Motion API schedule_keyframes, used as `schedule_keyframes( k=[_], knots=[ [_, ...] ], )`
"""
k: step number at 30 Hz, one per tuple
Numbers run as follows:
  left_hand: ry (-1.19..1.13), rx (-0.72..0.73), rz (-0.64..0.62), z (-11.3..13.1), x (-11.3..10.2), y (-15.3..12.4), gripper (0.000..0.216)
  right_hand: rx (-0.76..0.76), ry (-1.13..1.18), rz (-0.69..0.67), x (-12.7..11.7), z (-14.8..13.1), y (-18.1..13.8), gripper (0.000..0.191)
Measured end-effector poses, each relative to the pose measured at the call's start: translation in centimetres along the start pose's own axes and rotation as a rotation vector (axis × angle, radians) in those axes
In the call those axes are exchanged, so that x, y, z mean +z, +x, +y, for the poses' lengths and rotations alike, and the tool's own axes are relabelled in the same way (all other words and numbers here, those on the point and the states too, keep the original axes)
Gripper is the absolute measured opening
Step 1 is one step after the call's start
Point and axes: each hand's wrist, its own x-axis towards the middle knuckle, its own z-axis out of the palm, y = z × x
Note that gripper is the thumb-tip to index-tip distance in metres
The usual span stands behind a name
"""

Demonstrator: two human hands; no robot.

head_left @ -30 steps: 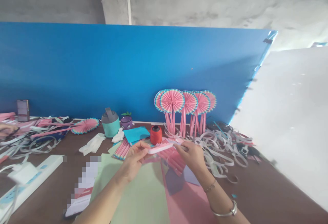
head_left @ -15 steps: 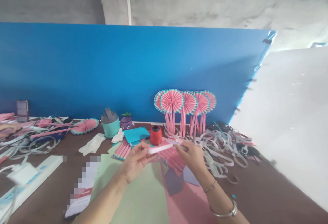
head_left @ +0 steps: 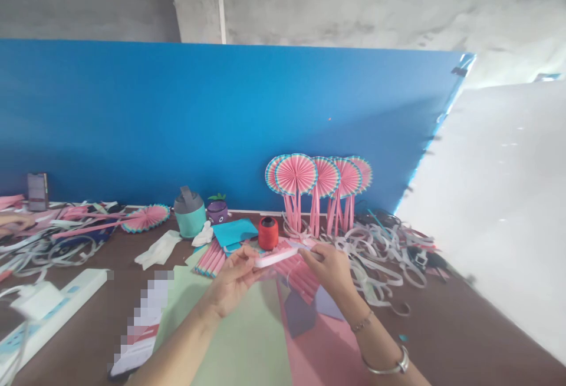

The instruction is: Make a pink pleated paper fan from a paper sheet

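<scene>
A: Blue panel point(head_left: 221, 115) along the far side, brown table point(head_left: 464, 333) in front of it, clutter left and right. There's just the head view to go on. So what's in the hands?

B: A pink-and-white strip point(head_left: 277, 258), held up near the far edge of the green sheet point(head_left: 247, 333). Left hand point(head_left: 235, 274) has the left end pinched between thumb and fingers. Right hand point(head_left: 329, 266) looks pinched onto the right end, though there's a greyish sliver by those fingers I can't make out.

A: Looks chill. What could bite them?

B: Slipping layers, imo. If that thing's folded and one pinch loosens, I'd expect the edges to go uneven or spring open. Tugging too hard could crease or tear it.

A: And the clutter?

B: Yeah, the red spool point(head_left: 268, 234) sits just beyond the strip, so a stray knuckle could tip it. Pleated pink pieces point(head_left: 301, 280) lie below the hands, easy to squash if a wrist drops. Also that tangle of pale strips point(head_left: 375, 274) right of the right hand might snag the silver bangle point(head_left: 389, 368).

A: The paper fans point(head_left: 296, 175)?

B: Farther back by the panel, probably safe unless an arm swings out.
</scene>
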Motion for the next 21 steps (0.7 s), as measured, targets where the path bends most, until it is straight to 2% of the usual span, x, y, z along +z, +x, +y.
schedule_keyframes(
  k=[14,21],
  knots=[
    [-0.124,-0.052,-0.115,0.15,0.15,-0.17,0.007,0.008,0.148,-0.102,1.02,0.87,-0.25,0.052],
    [-0.192,-0.109,-0.142,-0.28,0.51,-0.44,0.006,0.024,0.163,-0.15,0.66,0.11,-0.24,0.053]
  ],
)
